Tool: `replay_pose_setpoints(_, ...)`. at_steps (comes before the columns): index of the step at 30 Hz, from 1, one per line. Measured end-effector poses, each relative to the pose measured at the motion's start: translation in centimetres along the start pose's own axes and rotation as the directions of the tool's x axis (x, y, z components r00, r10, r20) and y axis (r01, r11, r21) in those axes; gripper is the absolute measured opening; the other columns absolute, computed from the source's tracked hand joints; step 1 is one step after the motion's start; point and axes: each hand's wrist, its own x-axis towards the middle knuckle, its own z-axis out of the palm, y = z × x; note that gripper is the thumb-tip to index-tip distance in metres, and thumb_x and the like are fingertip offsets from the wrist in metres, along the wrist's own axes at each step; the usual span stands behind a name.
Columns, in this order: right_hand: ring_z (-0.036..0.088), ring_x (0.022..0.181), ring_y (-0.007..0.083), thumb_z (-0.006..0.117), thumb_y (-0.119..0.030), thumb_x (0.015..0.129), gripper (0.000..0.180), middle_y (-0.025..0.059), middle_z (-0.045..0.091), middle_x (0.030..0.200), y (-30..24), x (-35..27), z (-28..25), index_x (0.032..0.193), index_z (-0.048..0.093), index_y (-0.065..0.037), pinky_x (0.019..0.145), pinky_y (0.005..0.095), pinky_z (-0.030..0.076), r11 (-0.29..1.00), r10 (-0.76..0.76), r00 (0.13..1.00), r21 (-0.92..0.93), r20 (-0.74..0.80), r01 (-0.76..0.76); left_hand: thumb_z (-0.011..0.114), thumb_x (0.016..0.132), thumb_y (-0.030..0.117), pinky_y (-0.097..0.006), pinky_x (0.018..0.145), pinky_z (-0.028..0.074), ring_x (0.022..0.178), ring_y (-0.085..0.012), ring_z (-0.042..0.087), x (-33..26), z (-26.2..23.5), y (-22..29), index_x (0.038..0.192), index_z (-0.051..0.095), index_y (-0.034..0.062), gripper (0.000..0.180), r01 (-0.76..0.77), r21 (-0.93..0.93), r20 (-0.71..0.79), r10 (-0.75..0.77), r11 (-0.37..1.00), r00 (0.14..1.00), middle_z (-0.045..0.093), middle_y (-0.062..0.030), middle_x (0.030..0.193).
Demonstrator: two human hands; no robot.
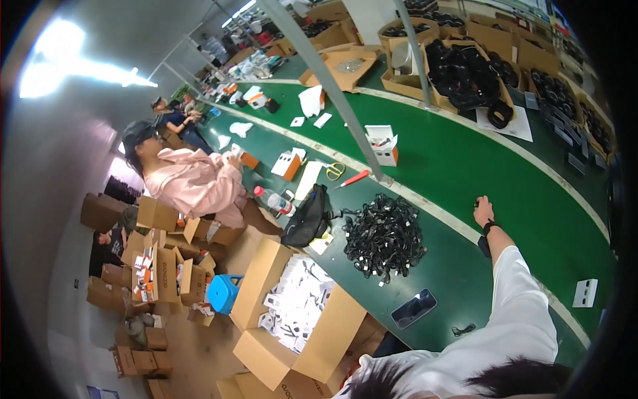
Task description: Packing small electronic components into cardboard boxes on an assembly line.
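Note:
My right hand [484,211] reaches out over the green conveyor belt [452,156], a black watch on its wrist. Its fingers are curled together; a small dark thing shows at the fingertips, too small to name. My left hand is out of the picture. Left of my right hand, a heap of black cables [385,238] lies on the dark green table [458,266]. Nearer to me are a dark phone [414,308] and a single coiled cable [464,330]. On the belt, an open white-and-orange box [383,146] stands beyond the metal post.
A large carton [256,286] full of small white packets stands left of the table. Scissors [335,171], a red-handled knife [352,179], a black bag [311,216] and a bottle [274,201] lie farther along. A person in pink [193,176] stands there. Slanting metal posts [325,73] rise beside the belt.

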Motion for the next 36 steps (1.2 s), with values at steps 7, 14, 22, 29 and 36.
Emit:
replay_pose_setpoints(7, 0.052, 0.079, 0.0385, 0.045, -0.013, 0.082, 0.016, 0.0218, 0.057, 0.075, -1.1, -7.3, -2.9, 0.09, 0.049, 0.001, 0.07, 0.0458, 0.04, 0.908, -0.409, 0.912, -0.086, 0.041, 0.411, 0.05, 0.083, 0.025, -0.032, 0.062, 0.046, 0.071, -0.019, 0.057, -5.5, 0.7, -9.9, 0.088, 0.057, 0.0001, 0.027, 0.125, 0.06, 0.378, -0.139, 0.99, 0.915, 0.06, -0.0078, 0.08)
replay_pose_setpoints(14, 0.048, 0.093, 0.0379, 0.062, -0.015, 0.07, 0.049, 0.0211, 0.047, 0.099, 1.5, -31.3, -10.5, 0.113, 0.04, -0.008, 0.08, 0.0412, 0.042, 0.923, -0.383, 0.698, 0.233, 0.605, 0.305, 0.049, 0.084, 0.021, -0.028, 0.067, 0.045, 0.079, -0.0156, 0.057, -15.6, 0.7, 1.4, 0.098, 0.055, 0.0039, 0.023, -0.03, 0.219, 0.657, -0.125, 0.975, 0.743, 0.06, -0.0061, 0.088)
replay_pose_setpoints(22, 0.051, 0.079, 0.0324, 0.058, -0.018, 0.075, 0.021, 0.0138, 0.047, 0.086, 4.8, -37.3, -8.0, 0.093, 0.053, -0.01, 0.065, 0.0406, 0.042, 0.885, -0.459, 0.856, 0.207, 0.237, 0.418, 0.055, 0.081, 0.019, -0.025, 0.06, 0.044, 0.073, -0.011, 0.057, -17.0, 5.9, 5.7, 0.098, 0.054, 0.0042, 0.022, -0.112, 0.202, 0.766, -0.086, 0.973, 0.637, 0.062, -0.005, 0.088)
replay_pose_setpoints(29, 0.052, 0.08, 0.0307, 0.058, -0.018, 0.078, 0.019, 0.0132, 0.05, 0.087, 3.1, -37.4, -7.6, 0.093, 0.053, -0.007, 0.068, 0.0367, 0.043, 0.885, -0.079, 0.968, 0.465, 0.237, -0.042, 0.056, 0.081, 0.012, -0.023, 0.061, 0.044, 0.071, -0.0117, 0.057, -18.8, 15.7, 15.2, 0.094, 0.057, 0.0012, 0.017, -0.418, -0.12, 0.875, 0.295, 0.901, 0.384, 0.061, -0.0048, 0.079)
replay_pose_setpoints(36, 0.043, 0.059, 0.012, 0.061, -0.011, 0.078, 0.017, 0.0059, 0.048, 0.064, 3.6, -41.5, -7.2, 0.088, 0.05, -0.003, 0.055, 0.0256, 0.038, 0.753, 0.184, 0.974, 0.617, 0.135, -0.228, 0.059, 0.078, 0.016, -0.021, 0.051, 0.043, 0.066, -0.0097, 0.055, -21.3, 35.3, 32.2, 0.096, 0.055, 0.0027, 0.023, -0.546, -0.265, 0.807, 0.493, 0.795, 0.325, 0.058, -0.0041, 0.077)
